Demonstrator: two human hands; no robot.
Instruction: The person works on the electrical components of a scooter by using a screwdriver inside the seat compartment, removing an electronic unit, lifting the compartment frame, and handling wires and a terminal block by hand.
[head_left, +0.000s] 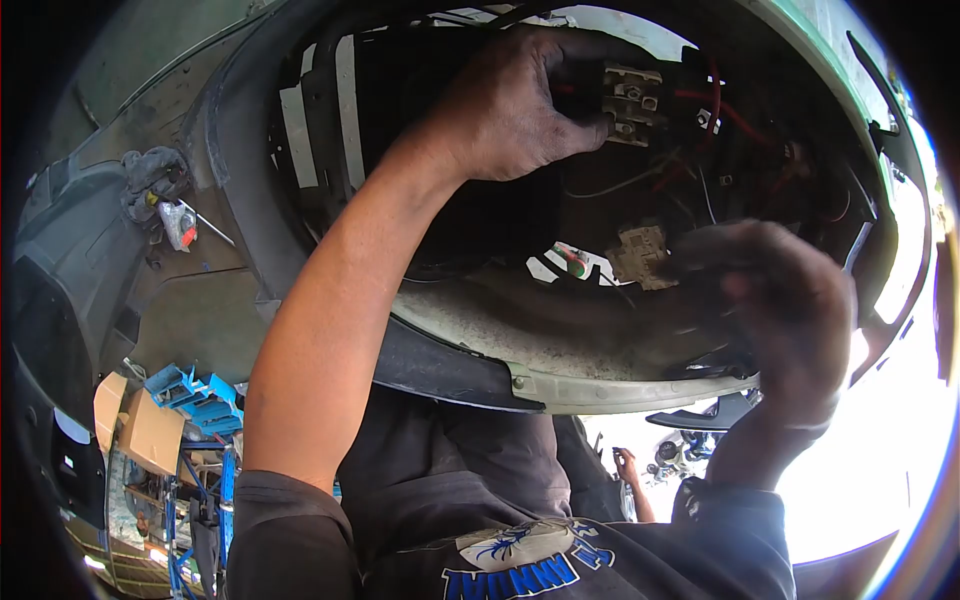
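Note:
My left hand (pixel 515 105) reaches into the dark vehicle opening and grips a beige terminal block (pixel 630 103) with metal screws, thumb along its lower edge. Red wires (pixel 735 115) run from the block's right side. My right hand (pixel 790 290) is lower down on the right, smeared by motion, so its fingers do not show clearly. Beside its fingertips is a flat beige plastic piece (pixel 642 257); whether they touch it, I cannot tell.
A pale metal rim (pixel 600 393) borders the opening in front of my body. Thin loose wires hang inside. At left are a clear plastic bag (pixel 178 226), cardboard boxes (pixel 150 432) and blue bins (pixel 195 398). Another person's hand (pixel 625 463) shows below.

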